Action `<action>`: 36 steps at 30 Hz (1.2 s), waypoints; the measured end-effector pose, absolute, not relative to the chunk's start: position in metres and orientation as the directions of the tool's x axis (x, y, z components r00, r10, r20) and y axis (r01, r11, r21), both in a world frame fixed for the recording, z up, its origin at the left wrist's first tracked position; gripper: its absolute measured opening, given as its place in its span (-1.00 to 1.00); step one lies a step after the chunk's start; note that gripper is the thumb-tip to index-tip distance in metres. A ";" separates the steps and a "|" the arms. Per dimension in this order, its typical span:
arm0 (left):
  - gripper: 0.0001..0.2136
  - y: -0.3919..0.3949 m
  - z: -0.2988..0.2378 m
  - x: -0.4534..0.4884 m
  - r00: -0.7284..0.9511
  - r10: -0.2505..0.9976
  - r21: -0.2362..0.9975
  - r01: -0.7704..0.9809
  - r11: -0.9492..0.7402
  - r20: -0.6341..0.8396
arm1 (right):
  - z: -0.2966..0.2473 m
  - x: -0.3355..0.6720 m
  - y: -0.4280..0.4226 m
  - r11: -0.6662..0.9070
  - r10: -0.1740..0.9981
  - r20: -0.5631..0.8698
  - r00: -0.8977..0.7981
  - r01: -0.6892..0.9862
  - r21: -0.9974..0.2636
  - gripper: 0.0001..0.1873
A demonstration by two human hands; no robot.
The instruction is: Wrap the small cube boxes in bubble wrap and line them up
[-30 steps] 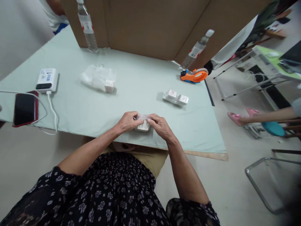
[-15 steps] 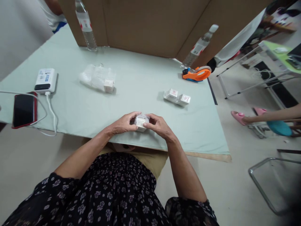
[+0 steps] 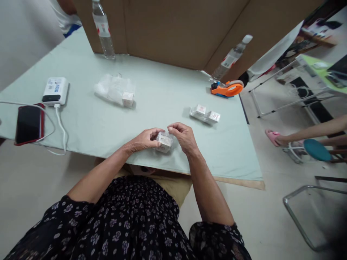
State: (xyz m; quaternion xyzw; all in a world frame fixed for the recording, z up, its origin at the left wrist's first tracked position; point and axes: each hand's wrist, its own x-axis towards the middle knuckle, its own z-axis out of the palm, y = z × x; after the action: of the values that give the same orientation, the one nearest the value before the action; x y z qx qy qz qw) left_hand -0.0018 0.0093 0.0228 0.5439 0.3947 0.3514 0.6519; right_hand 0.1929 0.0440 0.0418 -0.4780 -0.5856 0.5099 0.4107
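Note:
A small white box [image 3: 164, 143] wrapped in clear plastic rests near the front edge of the table. My left hand [image 3: 148, 139] is closed round its left side, thumb on the near face and fingers behind. At the box's upper right, my right hand [image 3: 184, 136] pinches thumb and forefinger together on what looks like the clear plastic wrap [image 3: 169, 134]. Further right lie two similar wrapped boxes [image 3: 205, 114] side by side. Another small box [image 3: 128, 99] sits at the corner of a pile of clear plastic bags [image 3: 112, 88], beyond my left hand.
An orange tape dispenser [image 3: 227, 89] and a water bottle [image 3: 230, 59] stand at the back right; another bottle [image 3: 104, 34] is at the back left. A cardboard panel [image 3: 173, 32] closes the far side. A power bank [image 3: 55, 91] is cabled beside a phone [image 3: 29, 124].
My right hand has left the box's right side and lifted slightly to its upper right corner, fingers now pinched. My left hand keeps the box, which has turned a little.

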 end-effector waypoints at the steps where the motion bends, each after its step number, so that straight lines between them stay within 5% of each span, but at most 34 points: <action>1: -0.42 0.010 0.022 -0.001 0.433 0.891 0.985 -0.040 0.169 -0.136 | 0.042 0.193 0.043 0.028 0.979 -0.003 -0.206 0.147 -0.989 -0.76; 14: -0.47 0.012 0.015 0.010 0.199 0.971 0.990 0.082 0.118 -0.132 | 0.049 0.196 0.036 0.142 0.962 0.045 -0.269 0.356 -0.924 -0.83; 26: -0.53 0.015 0.024 0.014 0.152 0.974 0.979 0.144 0.144 -0.166 | 0.053 0.196 0.040 0.220 0.948 0.065 -0.311 0.495 -0.841 -0.83; 36: -0.53 0.017 0.024 0.015 0.143 0.974 0.962 0.233 0.140 -0.176 | 0.046 0.202 0.039 0.441 0.880 0.203 -0.430 0.578 -0.687 -0.84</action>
State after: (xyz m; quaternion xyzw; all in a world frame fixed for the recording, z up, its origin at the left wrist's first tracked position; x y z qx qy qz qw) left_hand 0.0154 0.0173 0.0244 0.5501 0.5486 0.3572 0.5185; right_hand 0.2018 0.0388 0.0462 -0.4547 -0.8014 0.2699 0.2795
